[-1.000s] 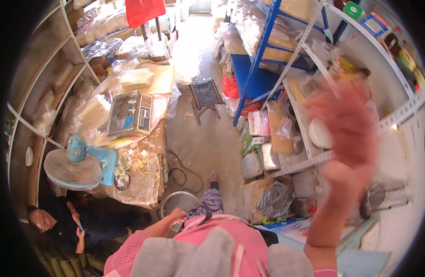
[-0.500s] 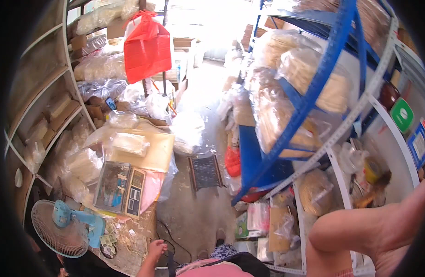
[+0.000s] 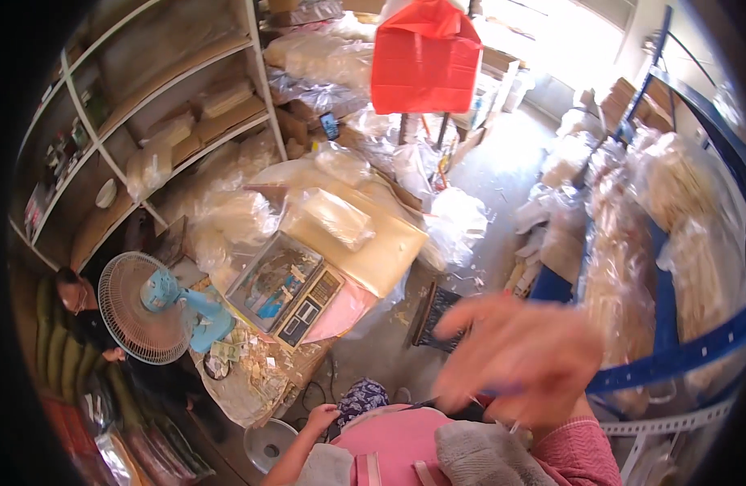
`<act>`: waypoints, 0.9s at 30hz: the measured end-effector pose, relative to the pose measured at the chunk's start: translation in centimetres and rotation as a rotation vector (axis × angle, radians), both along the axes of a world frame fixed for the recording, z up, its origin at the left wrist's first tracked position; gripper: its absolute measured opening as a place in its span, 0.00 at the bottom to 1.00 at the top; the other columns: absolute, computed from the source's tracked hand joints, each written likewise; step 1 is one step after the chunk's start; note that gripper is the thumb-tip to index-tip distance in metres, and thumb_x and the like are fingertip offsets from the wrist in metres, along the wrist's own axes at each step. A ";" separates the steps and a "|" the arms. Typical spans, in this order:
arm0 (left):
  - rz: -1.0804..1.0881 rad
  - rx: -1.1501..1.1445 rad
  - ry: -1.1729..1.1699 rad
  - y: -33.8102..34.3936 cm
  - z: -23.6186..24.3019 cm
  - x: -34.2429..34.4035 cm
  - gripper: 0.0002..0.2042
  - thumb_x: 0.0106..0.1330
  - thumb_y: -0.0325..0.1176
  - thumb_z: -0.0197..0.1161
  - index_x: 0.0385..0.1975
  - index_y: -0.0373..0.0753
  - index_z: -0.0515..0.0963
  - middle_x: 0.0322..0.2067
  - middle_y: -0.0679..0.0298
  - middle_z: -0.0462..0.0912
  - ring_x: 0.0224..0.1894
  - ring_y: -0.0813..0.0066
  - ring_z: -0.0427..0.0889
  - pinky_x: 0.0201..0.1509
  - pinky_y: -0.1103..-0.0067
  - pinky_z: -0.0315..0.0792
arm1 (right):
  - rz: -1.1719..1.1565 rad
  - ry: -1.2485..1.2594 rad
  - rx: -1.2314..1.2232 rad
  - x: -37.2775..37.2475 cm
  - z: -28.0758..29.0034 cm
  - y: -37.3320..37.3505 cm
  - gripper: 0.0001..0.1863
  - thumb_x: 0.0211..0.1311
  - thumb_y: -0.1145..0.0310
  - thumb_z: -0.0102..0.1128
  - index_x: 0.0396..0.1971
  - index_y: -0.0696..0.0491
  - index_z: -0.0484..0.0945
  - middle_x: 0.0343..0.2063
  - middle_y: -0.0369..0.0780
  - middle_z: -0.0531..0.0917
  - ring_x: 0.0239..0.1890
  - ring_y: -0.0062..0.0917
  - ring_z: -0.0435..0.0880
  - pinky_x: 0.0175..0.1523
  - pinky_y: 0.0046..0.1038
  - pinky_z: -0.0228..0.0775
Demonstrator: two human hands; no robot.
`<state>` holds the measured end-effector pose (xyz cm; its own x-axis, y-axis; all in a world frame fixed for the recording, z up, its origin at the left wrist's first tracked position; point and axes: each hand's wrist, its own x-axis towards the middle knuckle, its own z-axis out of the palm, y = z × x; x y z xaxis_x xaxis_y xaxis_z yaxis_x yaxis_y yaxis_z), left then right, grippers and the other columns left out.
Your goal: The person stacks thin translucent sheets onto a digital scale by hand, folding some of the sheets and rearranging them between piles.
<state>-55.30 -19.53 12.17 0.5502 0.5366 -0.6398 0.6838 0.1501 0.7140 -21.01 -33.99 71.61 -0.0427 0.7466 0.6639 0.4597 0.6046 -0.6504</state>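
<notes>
- Head view: right hand (image 3: pixel 518 356), blurred, hangs in mid-air with fingers spread and holding nothing, above a dark mat (image 3: pixel 434 317) on the floor
- Left hand (image 3: pixel 323 418) is low by the lap, near a metal bowl (image 3: pixel 269 444); its grip cannot be told
- A weighing scale (image 3: pixel 285 288) sits at the table's near edge, within reach, beside a blue fan (image 3: pixel 150 308)
- Open floor runs between table and blue shelving (image 3: pixel 672 356)

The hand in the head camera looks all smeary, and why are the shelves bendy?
In the head view, the right hand is blurred by fast motion; the shelves curve from the fisheye lens, and daylight washes out the top right floor.
</notes>
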 end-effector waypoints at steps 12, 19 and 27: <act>-0.604 0.251 0.094 11.7 -1.0 15.6 0.19 0.53 0.50 0.66 0.31 0.39 0.85 0.32 0.47 0.83 0.37 0.50 0.84 0.41 0.63 0.76 | 0.035 0.210 -0.598 13.6 -15.5 16.3 0.05 0.63 0.72 0.61 0.34 0.57 0.81 0.33 0.42 0.85 0.37 0.25 0.83 0.45 0.26 0.75; -0.509 0.122 0.124 15.4 2.0 24.0 0.19 0.53 0.51 0.65 0.28 0.38 0.84 0.31 0.47 0.84 0.36 0.49 0.84 0.42 0.61 0.76 | -0.004 -0.742 -1.400 29.7 -50.9 14.7 0.23 0.60 0.48 0.57 0.37 0.55 0.83 0.33 0.49 0.84 0.36 0.43 0.84 0.41 0.43 0.74; -0.263 0.020 0.197 15.1 0.4 32.3 0.18 0.56 0.49 0.65 0.27 0.38 0.83 0.29 0.50 0.84 0.35 0.54 0.84 0.39 0.64 0.76 | 0.280 -0.737 -1.781 41.8 -64.9 16.9 0.32 0.53 0.39 0.59 0.41 0.56 0.82 0.40 0.52 0.84 0.45 0.44 0.83 0.49 0.43 0.73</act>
<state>-23.04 -4.38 12.57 0.5386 0.4058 -0.7384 0.8224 -0.0626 0.5654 20.77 -17.12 6.75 -0.1324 0.3608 -0.9232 0.9078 -0.3299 -0.2591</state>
